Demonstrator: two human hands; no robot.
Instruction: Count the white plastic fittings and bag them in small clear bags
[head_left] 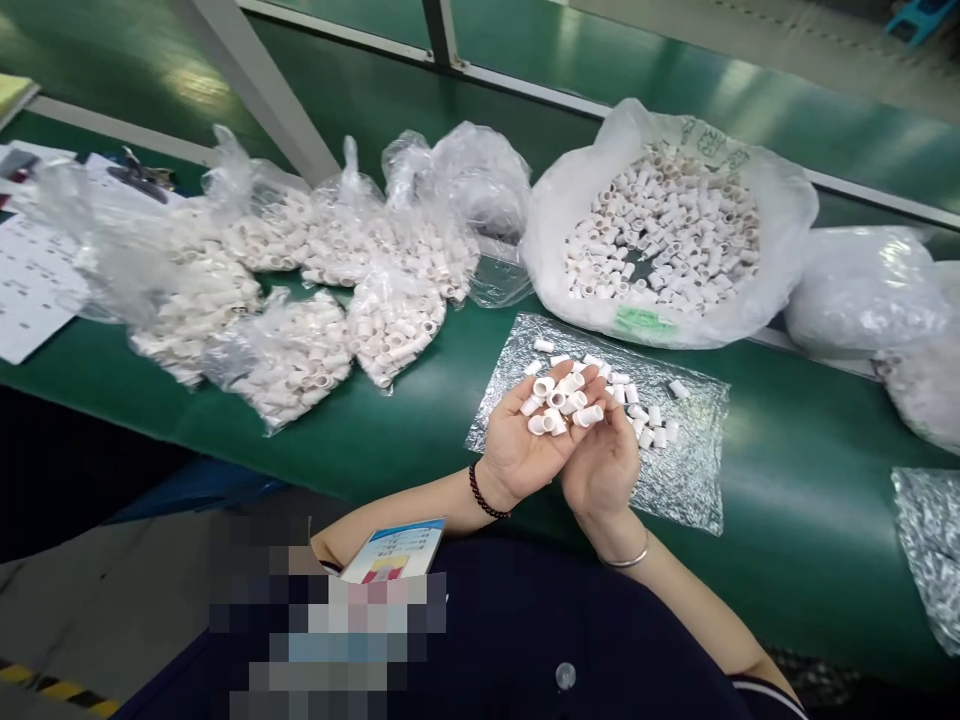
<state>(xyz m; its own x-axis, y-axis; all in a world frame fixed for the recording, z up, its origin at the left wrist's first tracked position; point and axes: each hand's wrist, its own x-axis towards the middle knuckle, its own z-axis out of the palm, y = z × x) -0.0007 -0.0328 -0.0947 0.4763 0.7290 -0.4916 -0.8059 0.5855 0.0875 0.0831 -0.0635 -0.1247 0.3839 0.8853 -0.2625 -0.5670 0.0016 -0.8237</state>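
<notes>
A small heap of short white plastic tube fittings [556, 400] rests in the cupped palm of my left hand [525, 445], which wears a beaded bracelet. My right hand [602, 468], with a metal bangle, is pressed against its side. Its fingers are curled at the heap's edge, partly around the outer fittings. Both hands are held above a silvery plastic sheet [694, 490]. More loose fittings [652, 425] lie on that sheet, beyond and to the right of the hands.
Behind the sheet stands a large open plastic bag [551, 250] full of the same fittings. Several filled clear bags [289, 360] crowd the left of the green table [795, 450]. Printed papers [34, 280] lie far left. Another silvery sheet [930, 540] is at the right edge.
</notes>
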